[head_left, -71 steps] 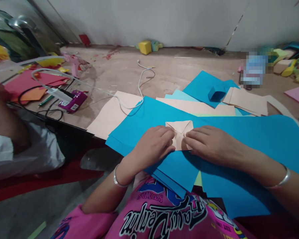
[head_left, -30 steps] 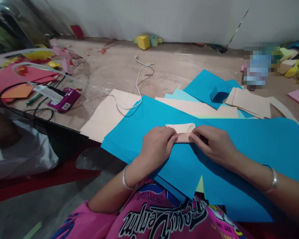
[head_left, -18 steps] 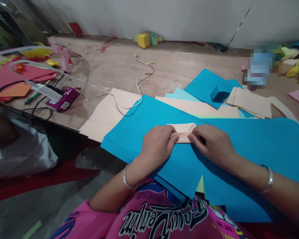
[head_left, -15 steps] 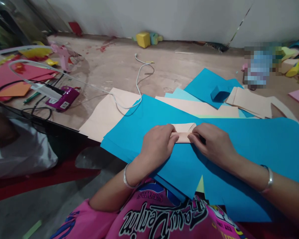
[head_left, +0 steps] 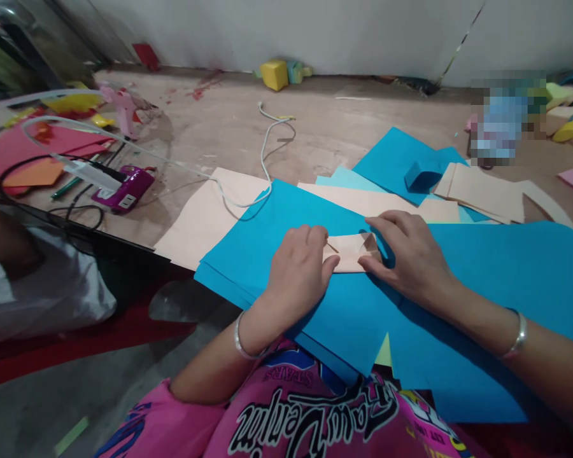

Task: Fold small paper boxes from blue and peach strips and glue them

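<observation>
A small folded piece of cream paper point(head_left: 349, 253) lies over large blue sheets point(head_left: 496, 280), with creased flaps at its ends. My left hand point(head_left: 298, 264) grips its left end between thumb and fingers. At the right end, my right hand point(head_left: 405, 254) has its thumb on the paper's near corner, while its fingers are spread apart from the thumb above the far edge. Under and behind the blue sheets are cream sheets point(head_left: 195, 213).
A white cable point(head_left: 263, 152) crosses the table to a purple power adapter point(head_left: 127, 189) at the left. A pink glue gun point(head_left: 121, 111) stands behind it. Cut cream pieces point(head_left: 484, 191) and a folded blue piece point(head_left: 421, 179) lie at the right. A person's arm shows at far left.
My right hand's fingers have lifted and opened away from the paper, uncovering its creased right end. The paper's near fold has opened somewhat. My left hand has shifted slightly.
</observation>
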Action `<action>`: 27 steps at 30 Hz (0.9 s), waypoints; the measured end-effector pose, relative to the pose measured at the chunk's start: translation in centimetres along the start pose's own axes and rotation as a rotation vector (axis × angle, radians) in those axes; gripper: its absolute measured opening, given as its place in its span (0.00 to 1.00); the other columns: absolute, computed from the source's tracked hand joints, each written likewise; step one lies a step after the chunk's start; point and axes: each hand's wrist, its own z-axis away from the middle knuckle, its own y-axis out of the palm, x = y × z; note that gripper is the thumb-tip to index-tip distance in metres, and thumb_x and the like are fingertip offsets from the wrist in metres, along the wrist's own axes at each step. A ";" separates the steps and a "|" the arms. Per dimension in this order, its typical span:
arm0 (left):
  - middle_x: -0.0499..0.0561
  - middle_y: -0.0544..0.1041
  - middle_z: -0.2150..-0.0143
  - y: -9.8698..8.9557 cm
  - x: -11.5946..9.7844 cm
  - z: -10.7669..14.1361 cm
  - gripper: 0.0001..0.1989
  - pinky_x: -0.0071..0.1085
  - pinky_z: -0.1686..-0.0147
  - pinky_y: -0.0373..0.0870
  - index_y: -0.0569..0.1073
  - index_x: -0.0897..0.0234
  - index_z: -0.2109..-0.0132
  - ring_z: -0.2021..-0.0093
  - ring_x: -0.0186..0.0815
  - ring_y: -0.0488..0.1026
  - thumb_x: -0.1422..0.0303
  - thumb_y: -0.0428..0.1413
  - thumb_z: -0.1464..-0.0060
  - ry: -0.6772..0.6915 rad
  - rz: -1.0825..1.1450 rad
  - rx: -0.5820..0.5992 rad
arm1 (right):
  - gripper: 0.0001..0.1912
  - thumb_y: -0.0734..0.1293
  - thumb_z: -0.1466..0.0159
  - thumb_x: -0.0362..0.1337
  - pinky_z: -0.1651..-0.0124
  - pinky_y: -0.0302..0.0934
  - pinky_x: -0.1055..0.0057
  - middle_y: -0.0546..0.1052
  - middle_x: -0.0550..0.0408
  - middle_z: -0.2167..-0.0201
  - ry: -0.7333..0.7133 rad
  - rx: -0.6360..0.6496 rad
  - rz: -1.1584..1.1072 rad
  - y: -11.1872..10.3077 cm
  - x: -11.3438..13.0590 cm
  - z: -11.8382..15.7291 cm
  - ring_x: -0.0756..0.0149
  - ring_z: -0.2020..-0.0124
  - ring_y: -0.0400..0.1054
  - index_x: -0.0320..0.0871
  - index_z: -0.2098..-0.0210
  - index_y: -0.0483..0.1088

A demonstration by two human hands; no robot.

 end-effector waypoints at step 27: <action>0.52 0.76 0.64 0.5 1.3 -0.2 0.12 0.34 0.65 0.64 0.71 0.64 0.65 0.64 0.37 0.67 0.72 0.46 0.32 0.474 -0.036 -0.114 | 0.13 0.59 0.30 0.29 0.65 0.52 0.60 0.79 0.46 0.68 -0.506 0.034 0.322 -2.2 0.9 0.8 0.58 0.65 0.68 0.38 0.62 0.76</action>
